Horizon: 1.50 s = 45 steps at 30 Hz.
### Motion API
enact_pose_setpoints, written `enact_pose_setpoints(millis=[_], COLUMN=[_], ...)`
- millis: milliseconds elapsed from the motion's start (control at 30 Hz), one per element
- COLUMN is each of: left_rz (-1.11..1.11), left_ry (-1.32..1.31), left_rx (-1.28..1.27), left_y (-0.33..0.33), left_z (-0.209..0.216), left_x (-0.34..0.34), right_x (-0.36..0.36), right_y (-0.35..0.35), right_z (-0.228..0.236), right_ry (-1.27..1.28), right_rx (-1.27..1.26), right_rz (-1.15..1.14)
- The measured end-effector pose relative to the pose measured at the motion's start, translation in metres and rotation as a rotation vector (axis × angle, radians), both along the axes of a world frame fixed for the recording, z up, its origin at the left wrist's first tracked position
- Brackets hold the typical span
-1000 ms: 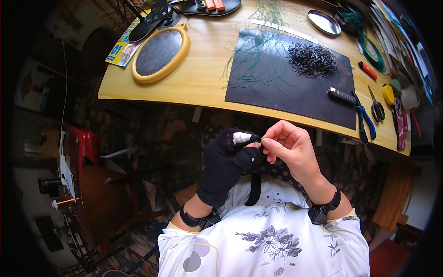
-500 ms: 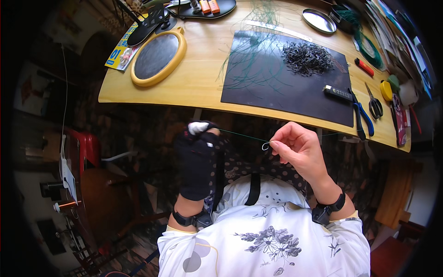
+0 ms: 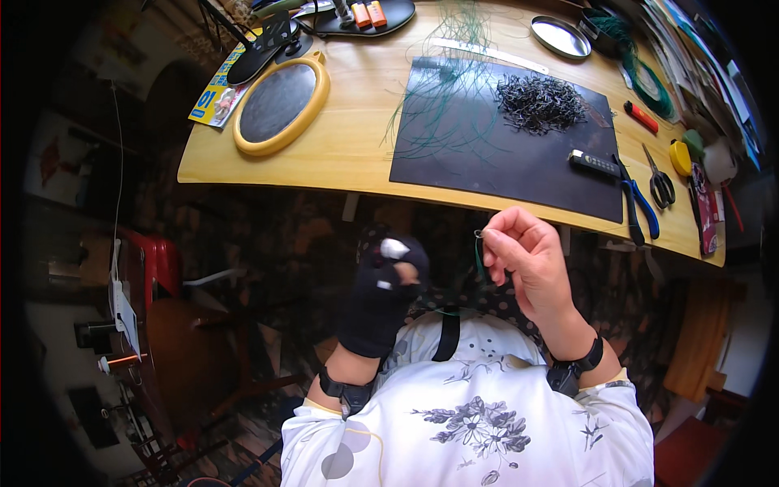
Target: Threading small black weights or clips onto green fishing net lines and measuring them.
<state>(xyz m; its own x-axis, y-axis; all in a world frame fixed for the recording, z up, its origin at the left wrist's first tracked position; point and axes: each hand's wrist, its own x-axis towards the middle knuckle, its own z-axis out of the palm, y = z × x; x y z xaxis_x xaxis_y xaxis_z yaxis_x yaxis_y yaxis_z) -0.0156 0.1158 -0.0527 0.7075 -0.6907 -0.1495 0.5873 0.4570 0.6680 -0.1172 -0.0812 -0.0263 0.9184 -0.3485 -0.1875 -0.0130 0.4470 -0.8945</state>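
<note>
My right hand (image 3: 526,264) is raised in front of the table edge, thumb and forefinger pinched on a small hook-like metal piece (image 3: 479,234). From it a thin green line (image 3: 478,261) hangs slack beside the fingers. My left hand (image 3: 389,272), in a black fingerless glove, is lower and to the left above my lap, slightly blurred. Its fingers are curled closed; what they hold, if anything, is hidden. On the table, a black mat (image 3: 503,174) carries a heap of small dark metal pieces (image 3: 542,104) and a loose tangle of green line strands (image 3: 450,105).
Right of the mat lie blue-handled pliers (image 3: 639,207), scissors (image 3: 661,188), a red lighter (image 3: 641,118) and a yellow tape measure (image 3: 680,158). A black marker-like stick (image 3: 594,164) rests on the mat. At left is a yellow-framed mirror (image 3: 280,107); a round tin lid (image 3: 561,38) is behind.
The line stretched between my hands has gone slack and now hangs from my right fingers. My left hand has moved right and down, towards my right hand; the right hand has barely shifted.
</note>
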Motion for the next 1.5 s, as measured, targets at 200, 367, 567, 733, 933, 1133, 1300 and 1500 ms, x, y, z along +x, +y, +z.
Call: enact_pose_setpoints(millis=[200, 367, 567, 733, 933, 1133, 1300, 1500], left_rz=[0.024, 0.066, 0.089, 0.106, 0.154, 0.134, 0.051, 0.007], left_ry=[-0.397, -0.434, -0.449, -0.490, -0.691, -0.584, -0.389, -0.362], left_rx=[0.434, 0.468, 0.498, 0.503, 0.529, 0.540, 0.451, 0.467], left_y=[-0.016, -0.022, -0.020, -0.019, -0.020, -0.020, -0.020, -0.020], left_z=[0.012, 0.017, 0.013, 0.010, 0.005, 0.009, 0.006, 0.004], left_x=[-0.014, -0.016, -0.017, -0.017, -0.016, -0.016, -0.011, -0.010], right_x=[0.003, 0.004, 0.005, 0.006, 0.006, 0.006, 0.006, 0.007], right_y=[0.010, 0.013, 0.013, 0.013, 0.010, 0.013, 0.016, 0.023], right_z=[-0.005, -0.009, -0.011, -0.014, -0.019, -0.024, -0.025, -0.027], right_ry=[0.030, 0.056, 0.070, 0.084, 0.084, 0.095, 0.045, -0.066], right_rx=[0.136, 0.114, 0.056, 0.047, 0.110, 0.148, 0.129, 0.095], right_rz=[0.106, 0.117, 0.135, 0.154, 0.205, 0.209, 0.203, 0.124])
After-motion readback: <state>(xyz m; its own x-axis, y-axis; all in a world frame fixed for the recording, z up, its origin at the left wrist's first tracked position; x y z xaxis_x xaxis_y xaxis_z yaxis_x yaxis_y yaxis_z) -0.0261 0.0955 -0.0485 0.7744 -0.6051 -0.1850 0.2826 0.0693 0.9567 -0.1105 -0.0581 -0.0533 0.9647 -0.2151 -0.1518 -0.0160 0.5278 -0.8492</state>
